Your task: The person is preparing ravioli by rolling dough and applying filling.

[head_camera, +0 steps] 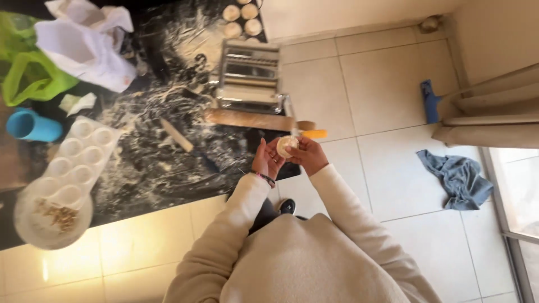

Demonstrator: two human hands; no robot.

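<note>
Both my hands are raised in front of me at the edge of a dark, flour-dusted counter (163, 163). A small round piece of pale dough (286, 146) sits between them. My left hand (266, 159) cups it from below and the left, with a bracelet at the wrist. My right hand (307, 155) pinches its right side. Just beyond my hands stands a metal pasta machine (249, 76) with a wooden-handled crank (306, 129).
On the counter lie a white multi-cup mould (78, 157), a round plate with crumbs (53, 219), a blue cup (32, 126), a wooden stick (177, 135), white cloth (90, 45), a green bag (28, 73) and several dough rounds (241, 19). A blue-grey rag (457, 177) lies on the tiled floor.
</note>
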